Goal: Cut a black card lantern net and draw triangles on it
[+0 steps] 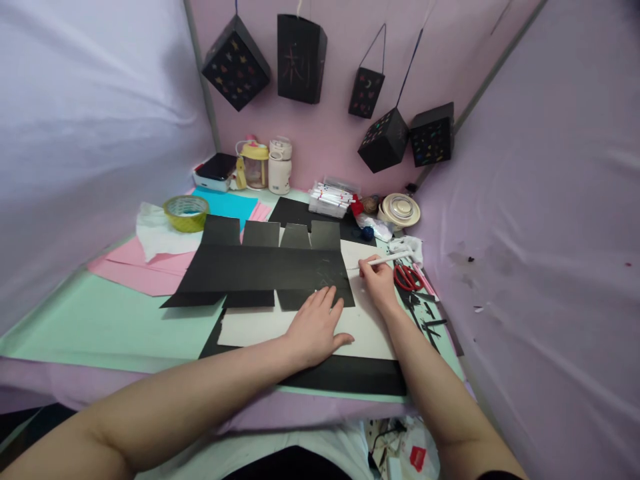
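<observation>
A black paper cut-out (pixel 260 267) with square flaps along its far and near edges lies across the middle of the table. Faint pale lines show near its right end. My left hand (pixel 317 327) rests flat, fingers spread, on the near right part of the cut-out and the white sheet (pixel 255 327) beneath it. In my right hand (pixel 379 283) is a slim white pen (pixel 390 257), its tip pointing left, close to the cut-out's right edge. Whether the tip touches paper I cannot tell. A larger black sheet (pixel 350 375) lies under the white one.
Red-handled scissors (pixel 409 277) and black scraps (pixel 433 325) lie right of my right hand. A yellow-green tape roll (pixel 187 213), pink paper (pixel 145 267) and blue paper (pixel 225 205) are at left. Behind stand a bottle (pixel 280 170) and a box of pens (pixel 331 200). Black paper lanterns (pixel 300 60) hang above.
</observation>
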A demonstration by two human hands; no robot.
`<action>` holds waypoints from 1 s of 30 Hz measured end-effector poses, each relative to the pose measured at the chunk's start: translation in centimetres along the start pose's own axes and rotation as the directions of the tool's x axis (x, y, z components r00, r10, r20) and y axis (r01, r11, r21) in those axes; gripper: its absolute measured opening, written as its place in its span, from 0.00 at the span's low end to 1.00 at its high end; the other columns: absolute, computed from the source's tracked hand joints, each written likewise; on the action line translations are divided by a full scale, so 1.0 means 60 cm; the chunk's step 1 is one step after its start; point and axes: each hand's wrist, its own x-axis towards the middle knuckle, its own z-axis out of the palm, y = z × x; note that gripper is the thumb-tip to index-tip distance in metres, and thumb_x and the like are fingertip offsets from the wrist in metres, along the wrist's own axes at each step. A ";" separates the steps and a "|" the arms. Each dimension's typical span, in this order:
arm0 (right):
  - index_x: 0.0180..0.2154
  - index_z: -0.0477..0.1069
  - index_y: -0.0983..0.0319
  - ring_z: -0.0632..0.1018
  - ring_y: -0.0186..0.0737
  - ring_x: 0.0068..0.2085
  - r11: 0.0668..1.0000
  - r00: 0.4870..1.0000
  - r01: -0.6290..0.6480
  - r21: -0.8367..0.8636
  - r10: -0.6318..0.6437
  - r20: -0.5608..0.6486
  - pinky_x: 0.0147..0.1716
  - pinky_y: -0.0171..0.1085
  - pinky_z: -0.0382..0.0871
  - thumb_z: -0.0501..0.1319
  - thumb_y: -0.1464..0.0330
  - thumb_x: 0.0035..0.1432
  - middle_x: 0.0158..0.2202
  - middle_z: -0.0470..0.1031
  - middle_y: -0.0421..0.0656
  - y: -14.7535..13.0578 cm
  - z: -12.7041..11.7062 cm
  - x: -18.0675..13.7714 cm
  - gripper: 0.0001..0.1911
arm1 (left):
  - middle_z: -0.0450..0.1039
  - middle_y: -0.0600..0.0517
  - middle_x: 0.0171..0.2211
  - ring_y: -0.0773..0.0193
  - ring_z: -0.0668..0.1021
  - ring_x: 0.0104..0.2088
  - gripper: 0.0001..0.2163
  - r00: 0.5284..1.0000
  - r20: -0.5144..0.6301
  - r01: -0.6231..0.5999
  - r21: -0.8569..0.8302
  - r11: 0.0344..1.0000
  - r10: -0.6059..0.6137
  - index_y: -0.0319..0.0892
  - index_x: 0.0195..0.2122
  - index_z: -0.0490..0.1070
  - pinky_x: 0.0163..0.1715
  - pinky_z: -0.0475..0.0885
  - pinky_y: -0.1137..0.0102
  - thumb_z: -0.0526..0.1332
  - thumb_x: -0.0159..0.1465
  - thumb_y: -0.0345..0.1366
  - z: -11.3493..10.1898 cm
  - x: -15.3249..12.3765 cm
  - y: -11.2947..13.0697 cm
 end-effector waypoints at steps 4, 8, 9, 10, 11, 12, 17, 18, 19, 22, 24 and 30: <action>0.25 0.66 0.60 0.65 0.33 0.21 1.000 0.997 0.007 -0.020 -0.006 0.083 0.24 0.33 0.59 0.61 0.67 0.52 0.19 0.65 0.34 -0.005 0.009 -0.007 0.07 | 0.55 0.31 0.66 0.41 0.60 0.65 0.36 1.000 0.016 -0.009 0.046 0.999 0.009 0.32 0.62 0.63 0.63 0.57 0.53 0.55 0.63 0.59 -0.008 0.004 0.005; 0.28 0.68 0.60 0.67 0.34 0.22 0.999 0.988 0.028 -0.031 -0.023 0.154 0.25 0.34 0.60 0.60 0.66 0.53 0.20 0.67 0.35 -0.004 0.016 -0.010 0.05 | 0.60 0.31 0.63 0.39 0.63 0.63 0.39 0.999 0.038 -0.008 0.111 0.994 0.004 0.32 0.58 0.67 0.60 0.60 0.51 0.57 0.59 0.63 -0.021 0.017 0.019; 0.28 0.69 0.60 0.67 0.34 0.23 0.999 0.986 0.035 -0.036 -0.028 0.165 0.25 0.34 0.61 0.60 0.65 0.53 0.21 0.68 0.36 -0.004 0.016 -0.010 0.05 | 0.60 0.31 0.63 0.38 0.64 0.62 0.39 0.999 0.041 -0.005 0.122 0.992 0.000 0.33 0.57 0.68 0.60 0.60 0.50 0.57 0.58 0.64 -0.022 0.020 0.023; 0.28 0.70 0.60 0.68 0.35 0.23 0.998 0.985 0.041 -0.043 -0.033 0.172 0.25 0.34 0.61 0.60 0.65 0.53 0.21 0.69 0.36 -0.004 0.016 -0.011 0.06 | 0.60 0.31 0.63 0.37 0.65 0.62 0.39 0.999 0.041 -0.003 0.132 0.991 -0.003 0.33 0.56 0.69 0.59 0.60 0.49 0.57 0.57 0.65 -0.022 0.022 0.027; 0.27 0.70 0.60 0.68 0.35 0.23 0.998 0.984 0.045 -0.050 -0.036 0.175 0.25 0.34 0.61 0.60 0.65 0.53 0.21 0.70 0.37 -0.003 0.016 -0.012 0.06 | 0.60 0.32 0.63 0.36 0.65 0.61 0.40 0.999 0.037 0.000 0.138 0.990 -0.005 0.34 0.56 0.70 0.59 0.61 0.48 0.57 0.57 0.65 -0.022 0.024 0.030; 0.27 0.70 0.60 0.68 0.35 0.23 0.997 0.984 0.047 -0.056 -0.037 0.175 0.25 0.34 0.62 0.60 0.65 0.53 0.21 0.70 0.37 -0.002 0.016 -0.012 0.06 | 0.60 0.32 0.63 0.35 0.65 0.61 0.40 0.999 0.032 0.002 0.143 0.990 -0.006 0.34 0.56 0.70 0.58 0.61 0.47 0.57 0.56 0.66 -0.020 0.025 0.033; 0.24 0.68 0.60 0.68 0.35 0.22 0.995 0.986 0.054 -0.080 -0.040 0.165 0.24 0.33 0.61 0.57 0.67 0.53 0.19 0.69 0.37 0.005 0.017 -0.016 0.07 | 0.61 0.34 0.64 0.36 0.65 0.61 0.38 1.000 -0.008 0.017 0.151 0.988 -0.016 0.37 0.56 0.70 0.58 0.60 0.47 0.58 0.56 0.65 -0.010 0.024 0.035; 0.24 0.68 0.60 0.68 0.34 0.21 0.995 0.985 0.054 -0.083 -0.040 0.166 0.24 0.33 0.61 0.57 0.67 0.53 0.20 0.70 0.37 0.006 0.018 -0.017 0.07 | 0.61 0.34 0.64 0.36 0.65 0.61 0.38 1.000 -0.012 0.018 0.147 0.989 -0.016 0.37 0.56 0.70 0.58 0.60 0.48 0.58 0.57 0.65 -0.009 0.023 0.035; 0.25 0.68 0.60 0.68 0.34 0.22 0.995 0.985 0.055 -0.087 -0.040 0.168 0.24 0.33 0.61 0.57 0.67 0.53 0.20 0.70 0.37 0.008 0.019 -0.017 0.07 | 0.61 0.34 0.64 0.36 0.65 0.61 0.38 1.000 -0.012 0.019 0.140 0.990 -0.017 0.36 0.56 0.70 0.58 0.59 0.48 0.58 0.57 0.65 -0.009 0.023 0.035; 0.25 0.68 0.60 0.69 0.35 0.22 0.994 0.984 0.060 -0.095 -0.043 0.172 0.24 0.33 0.62 0.57 0.67 0.54 0.20 0.71 0.37 0.012 0.020 -0.018 0.07 | 0.60 0.32 0.64 0.35 0.64 0.61 0.39 1.000 0.000 0.017 0.119 0.993 -0.017 0.34 0.56 0.69 0.59 0.59 0.47 0.58 0.57 0.64 -0.012 0.023 0.035; 0.25 0.68 0.60 0.69 0.35 0.22 0.993 0.983 0.068 -0.101 -0.049 0.174 0.24 0.33 0.62 0.56 0.68 0.54 0.21 0.71 0.37 0.012 0.020 -0.018 0.07 | 0.60 0.31 0.64 0.35 0.64 0.61 0.39 1.000 0.007 0.016 0.115 0.993 -0.017 0.33 0.57 0.69 0.59 0.59 0.47 0.58 0.57 0.64 -0.014 0.023 0.036; 0.24 0.68 0.60 0.69 0.35 0.23 0.987 0.979 0.098 -0.131 -0.072 0.189 0.26 0.34 0.63 0.56 0.68 0.53 0.21 0.71 0.37 0.008 0.019 -0.019 0.07 | 0.60 0.32 0.63 0.35 0.64 0.61 0.39 1.000 -0.006 0.017 0.131 0.991 -0.017 0.34 0.57 0.69 0.59 0.60 0.47 0.58 0.57 0.64 -0.010 0.023 0.034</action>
